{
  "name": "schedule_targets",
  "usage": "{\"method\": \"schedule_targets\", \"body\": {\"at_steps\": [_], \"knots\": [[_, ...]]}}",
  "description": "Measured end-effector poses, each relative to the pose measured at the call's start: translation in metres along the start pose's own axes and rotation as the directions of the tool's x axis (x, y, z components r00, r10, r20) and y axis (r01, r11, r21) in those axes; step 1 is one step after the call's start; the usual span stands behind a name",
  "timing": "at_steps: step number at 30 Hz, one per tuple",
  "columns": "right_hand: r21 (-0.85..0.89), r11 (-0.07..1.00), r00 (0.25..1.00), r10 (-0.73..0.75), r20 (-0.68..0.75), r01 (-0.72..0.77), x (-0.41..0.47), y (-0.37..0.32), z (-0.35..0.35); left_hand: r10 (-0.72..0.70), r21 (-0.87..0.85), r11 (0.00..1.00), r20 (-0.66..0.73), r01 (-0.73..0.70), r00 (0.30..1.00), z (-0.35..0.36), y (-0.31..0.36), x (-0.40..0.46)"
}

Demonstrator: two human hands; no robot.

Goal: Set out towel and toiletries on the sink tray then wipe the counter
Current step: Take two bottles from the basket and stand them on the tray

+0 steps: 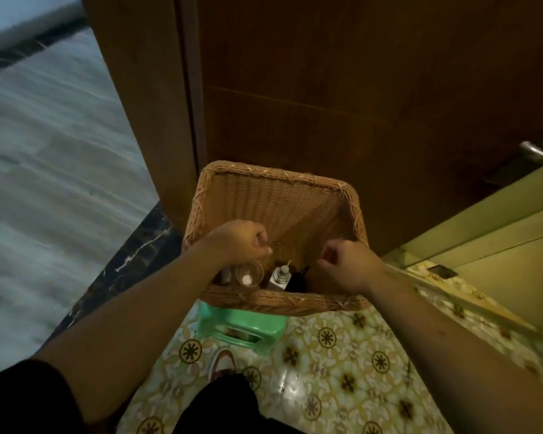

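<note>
A tan wicker basket (273, 198) stands on a green plastic stool (242, 327). Low in its near side are a clear glass (249, 275), a pump bottle (279, 277) and a dark bottle (297, 280). No towel shows. My left hand (239, 242) hovers over the basket's left side as a closed fist just above the glass. A small white speck shows at its fingertips, and I cannot tell what it is. My right hand (345, 264) is over the basket's right near corner with its fingers curled in. Nothing is visible in it.
A dark wooden door (358, 89) rises right behind the basket, its metal handle (539, 155) at the right edge. Patterned floor tiles (342, 371) lie under the stool. A black marble threshold (132, 261) and grey floor run off to the left.
</note>
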State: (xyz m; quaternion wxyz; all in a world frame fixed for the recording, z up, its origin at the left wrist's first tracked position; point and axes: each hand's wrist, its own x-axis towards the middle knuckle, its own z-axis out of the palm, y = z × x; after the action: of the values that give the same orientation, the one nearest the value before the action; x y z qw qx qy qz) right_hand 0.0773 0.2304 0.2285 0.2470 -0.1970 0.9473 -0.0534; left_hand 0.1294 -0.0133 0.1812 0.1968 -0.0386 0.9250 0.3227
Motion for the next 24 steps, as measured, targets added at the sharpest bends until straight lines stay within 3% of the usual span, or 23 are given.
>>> {"method": "schedule_targets", "body": {"at_steps": [4,10,16,21,24], "knots": [[0.010,0.998,0.991,0.060,0.118,-0.062,0.038,0.008,0.021,0.003,0.113,0.993,0.085,-0.013,0.996,0.029,-0.004,0.051],[-0.063,0.998,0.951,0.049,0.305,-0.031,0.095,0.021,0.064,0.012,0.114,0.993,0.254,-0.043,0.967,0.082,-0.007,0.099],[-0.190,0.978,0.902,0.006,0.433,0.084,0.142,0.035,0.104,-0.055,0.227,0.974,0.288,-0.012,0.956,0.111,-0.006,0.120],[-0.216,0.965,0.841,-0.006,0.541,0.146,0.163,0.040,0.122,-0.139,0.211,0.976,0.375,0.061,0.917,0.122,-0.001,0.134],[-0.234,0.962,0.850,0.004,0.527,0.141,0.168,0.045,0.130,-0.163,0.223,0.971,0.355,0.086,0.921,0.124,0.001,0.138]]}}
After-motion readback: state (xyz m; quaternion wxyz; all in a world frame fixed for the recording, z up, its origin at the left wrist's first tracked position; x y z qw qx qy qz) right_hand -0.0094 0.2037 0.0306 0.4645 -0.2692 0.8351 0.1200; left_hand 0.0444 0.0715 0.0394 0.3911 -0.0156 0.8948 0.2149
